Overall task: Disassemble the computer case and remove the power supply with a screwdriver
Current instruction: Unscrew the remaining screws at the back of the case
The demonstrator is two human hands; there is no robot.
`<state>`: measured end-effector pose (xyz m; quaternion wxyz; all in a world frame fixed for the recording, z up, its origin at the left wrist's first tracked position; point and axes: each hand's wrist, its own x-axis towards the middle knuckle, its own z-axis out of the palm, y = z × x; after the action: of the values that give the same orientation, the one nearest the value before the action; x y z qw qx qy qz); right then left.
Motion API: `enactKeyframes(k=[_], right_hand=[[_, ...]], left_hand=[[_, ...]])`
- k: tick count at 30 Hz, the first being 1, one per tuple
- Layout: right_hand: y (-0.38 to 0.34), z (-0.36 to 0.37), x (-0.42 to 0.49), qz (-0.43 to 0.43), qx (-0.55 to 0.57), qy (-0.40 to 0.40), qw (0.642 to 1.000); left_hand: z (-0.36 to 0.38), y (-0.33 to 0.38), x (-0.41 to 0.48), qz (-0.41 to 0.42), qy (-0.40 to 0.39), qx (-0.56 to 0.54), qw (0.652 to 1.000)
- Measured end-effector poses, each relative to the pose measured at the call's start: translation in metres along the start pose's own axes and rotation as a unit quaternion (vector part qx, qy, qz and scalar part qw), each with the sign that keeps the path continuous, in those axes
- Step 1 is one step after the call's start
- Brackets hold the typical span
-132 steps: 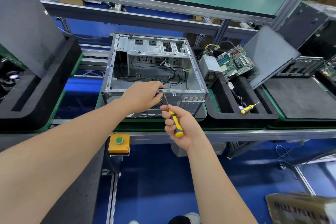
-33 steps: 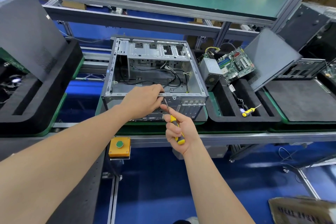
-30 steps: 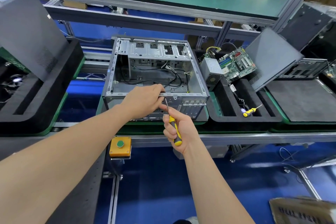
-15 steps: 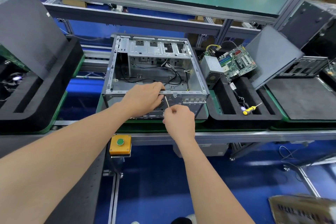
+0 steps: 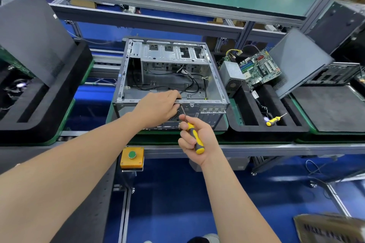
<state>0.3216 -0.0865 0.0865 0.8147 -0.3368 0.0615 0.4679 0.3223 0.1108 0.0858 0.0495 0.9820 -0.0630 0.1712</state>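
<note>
the long worktop [image 5: 276, 148] runs across in front of me, and in its middle the computer case [image 5: 169, 69] lies on its side on a green-edged pallet, open side up, with only black cables looped across the bare floor of the shell. to its right a grey side panel [image 5: 300, 61] leans tilted against the next station, its lower edge by a black foam tray [image 5: 246, 129] that sits just beside the case. in the far end of that tray stands the power supply [image 5: 232, 77], a grey box with its fan grille facing forward (out of the case, then, and well apart from both hands), with a green motherboard [image 5: 258, 67] propped against it. the left hand [image 5: 158, 107] lies over the near top rim of the case, fingers curled down round the metal edge and gripping it. the right hand [image 5: 197, 138] is just below it, wrapped round the yellow-and-black handle of a screwdriver [image 5: 194, 136]; the thin shaft slants up and to the left, its tip meeting the case's near wall right under the left fingers. a second small screwdriver [image 5: 273, 120] lies in the tray's near slot, and a yellow button box [image 5: 132, 157] hangs under the worktop's front rail.
</note>
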Motion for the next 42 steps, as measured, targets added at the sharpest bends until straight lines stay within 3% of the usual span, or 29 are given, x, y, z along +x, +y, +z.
enactKeyframes(k=[3, 5, 8, 9, 11, 13, 14, 18, 20, 24, 29, 31, 33, 35, 37, 38, 39, 40, 42], right_hand=[[0.002, 0.001, -0.002, -0.076, -0.21, 0.074, 0.972], [0.003, 0.003, -0.004, -0.153, -0.425, 0.144, 0.881], [0.007, 0.011, -0.005, -0.231, -0.64, 0.239, 0.693], [0.009, 0.013, -0.004, -0.239, -0.674, 0.262, 0.648], [0.013, 0.015, -0.003, -0.241, -0.697, 0.292, 0.609], [0.014, 0.017, -0.001, -0.236, -0.687, 0.286, 0.625], [0.013, 0.017, -0.001, -0.228, -0.661, 0.273, 0.661], [0.007, 0.017, 0.001, -0.121, -0.411, 0.246, 0.87], [0.004, 0.014, 0.0, -0.081, -0.329, 0.204, 0.919], [0.001, 0.004, -0.003, -0.042, -0.219, 0.098, 0.97], [0.001, -0.001, -0.005, -0.06, -0.215, 0.09, 0.971], [0.003, 0.002, -0.006, -0.11, -0.309, 0.137, 0.935], [0.005, 0.011, -0.009, -0.161, -0.463, 0.204, 0.848], [0.005, 0.02, -0.01, -0.203, -0.621, 0.277, 0.705], [0.011, 0.029, -0.007, -0.208, -0.748, 0.347, 0.527], [0.016, 0.032, -0.006, -0.211, -0.775, 0.37, 0.467], [0.02, 0.034, -0.005, -0.223, -0.78, 0.38, 0.444], [0.022, 0.033, -0.005, -0.234, -0.773, 0.38, 0.45], [0.02, 0.027, -0.006, -0.245, -0.733, 0.352, 0.528]], left_hand=[[-0.005, 0.002, 0.0, -0.013, 0.004, -0.03, 0.999], [-0.007, 0.003, 0.0, -0.019, -0.001, -0.044, 0.999], [-0.008, 0.002, 0.0, -0.025, -0.015, -0.062, 0.998], [-0.008, 0.001, 0.001, -0.026, -0.024, -0.072, 0.997], [-0.009, -0.001, 0.002, -0.027, -0.045, -0.092, 0.994], [-0.012, -0.004, 0.006, -0.037, -0.065, -0.128, 0.989], [-0.015, -0.005, 0.007, -0.047, -0.072, -0.153, 0.984], [-0.018, -0.008, 0.008, -0.066, -0.074, -0.19, 0.977], [-0.016, -0.007, 0.008, -0.071, -0.071, -0.171, 0.98], [-0.013, -0.005, 0.006, -0.063, -0.076, -0.148, 0.984], [-0.012, -0.004, 0.008, -0.073, -0.076, -0.159, 0.982], [-0.011, -0.004, 0.008, -0.075, -0.076, -0.158, 0.982], [-0.01, -0.004, 0.008, -0.071, -0.077, -0.156, 0.982], [-0.009, -0.004, 0.008, -0.068, -0.077, -0.158, 0.982], [-0.008, -0.004, 0.007, -0.065, -0.071, -0.161, 0.982], [-0.008, -0.005, 0.007, -0.064, -0.066, -0.164, 0.982], [-0.008, -0.004, 0.007, -0.063, -0.06, -0.165, 0.982], [-0.008, -0.004, 0.007, -0.063, -0.056, -0.164, 0.983], [-0.008, -0.004, 0.006, -0.061, -0.054, -0.161, 0.983]])
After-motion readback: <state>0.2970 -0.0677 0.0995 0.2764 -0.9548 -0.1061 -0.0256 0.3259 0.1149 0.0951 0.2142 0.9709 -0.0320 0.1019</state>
